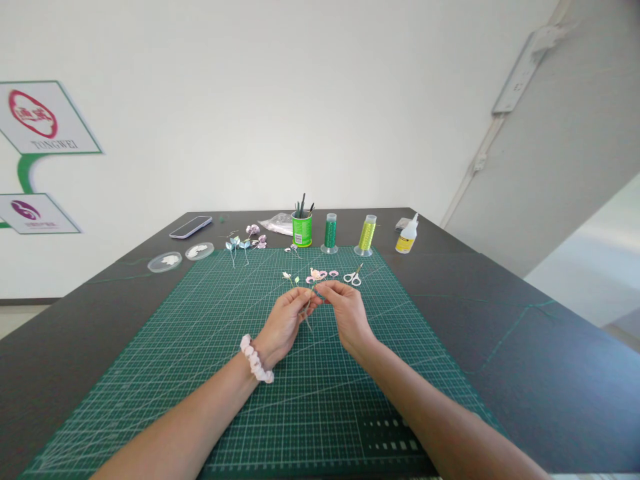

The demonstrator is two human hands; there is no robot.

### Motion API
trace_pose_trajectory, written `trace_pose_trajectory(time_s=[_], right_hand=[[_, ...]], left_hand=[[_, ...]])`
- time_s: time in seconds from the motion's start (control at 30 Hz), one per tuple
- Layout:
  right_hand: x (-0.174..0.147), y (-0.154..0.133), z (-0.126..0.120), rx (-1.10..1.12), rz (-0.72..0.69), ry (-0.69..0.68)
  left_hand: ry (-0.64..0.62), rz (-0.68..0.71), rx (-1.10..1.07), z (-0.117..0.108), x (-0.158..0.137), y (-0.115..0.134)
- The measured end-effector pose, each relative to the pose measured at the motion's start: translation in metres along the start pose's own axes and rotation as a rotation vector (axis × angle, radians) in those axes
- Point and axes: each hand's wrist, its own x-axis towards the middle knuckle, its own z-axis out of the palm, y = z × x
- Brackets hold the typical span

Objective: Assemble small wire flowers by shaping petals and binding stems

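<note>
Over the cutting mat (pixel 200 360), my left hand (pixel 287 317) pinches the thin stem of a small pale artificial flower (pixel 315 274), whose loose ends hang below the fingers. My right hand (pixel 346 310) is closed, its thumb and forefinger pressed together right beside the stem; what lies in that pinch is too small to make out. Just beyond the fingers are several pink petal pieces (pixel 333 274). A small white bud on a stem (pixel 287 275) lies to their left. White-handled scissors (pixel 353 279) rest to the right of them.
Behind the mat stand a green can of tools (pixel 302 230), a dark green thread spool (pixel 331 235), a yellow-green spool (pixel 367 237) and a glue bottle (pixel 407 235). At the left are blue wired flowers (pixel 244 245), two shallow dishes (pixel 165 262) with white pieces, and a phone (pixel 191 227).
</note>
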Motion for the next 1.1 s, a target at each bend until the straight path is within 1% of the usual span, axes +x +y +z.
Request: trace_pose_trajectory(time_s=[0.17, 0.37, 0.63, 0.87, 1.1], right_hand=[[0.0006, -0.0009, 0.0006, 0.004, 0.009, 0.028], [0.0005, -0.0002, 0.0003, 0.006, 0.020, 0.021], [0.0000, -0.0006, 0.0004, 0.018, 0.029, -0.006], [-0.0018, -0.0049, 0.0013, 0.018, 0.052, -0.011], [-0.0016, -0.0053, 0.0010, 0.016, 0.056, -0.006]], left_hand=[[-0.019, 0.010, 0.017, 0.0000, -0.0005, 0.0000], [-0.031, 0.000, 0.001, 0.0022, -0.0021, 0.0018], [-0.025, -0.064, -0.059, 0.0005, -0.0015, 0.0003], [-0.059, -0.100, -0.086, 0.0005, -0.0017, 0.0014], [-0.039, -0.122, -0.114, -0.0002, -0.0005, 0.0005]])
